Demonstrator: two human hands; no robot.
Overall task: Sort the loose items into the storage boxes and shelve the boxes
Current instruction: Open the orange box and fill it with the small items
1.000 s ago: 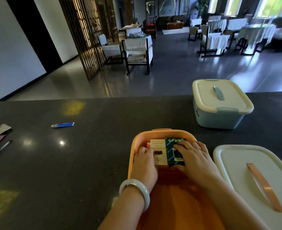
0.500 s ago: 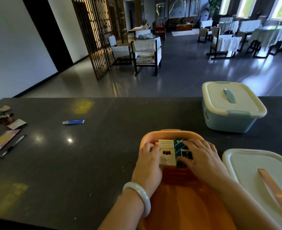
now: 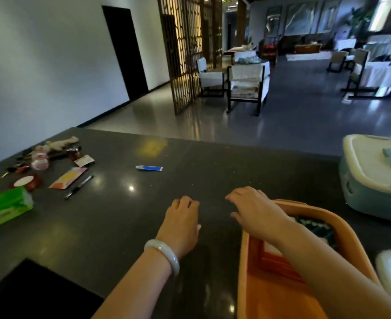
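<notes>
The left hand (image 3: 181,223), a pale bangle (image 3: 164,254) on its wrist, hovers over the dark counter (image 3: 125,217) with fingers loosely curled, holding nothing. The right hand (image 3: 256,209) reaches out past the far-left rim of the orange box (image 3: 247,261), fingers relaxed and empty. Inside the box lie packets, possibly cartons, half hidden by the forearm. A blue tube (image 3: 149,168) lies farther off; a lidded teal box (image 3: 374,178) stands right.

Dark grey speckled stone counter (image 3: 190,226). Orange plastic storage box (image 3: 282,284) at five o'clock; pale blue lidded box with cream lid (image 3: 374,180) at three. Blue-and-white small tube (image 3: 149,168) near centre. Green tissue pack (image 3: 5,207) at nine. Milky white bangle (image 3: 164,254).
</notes>
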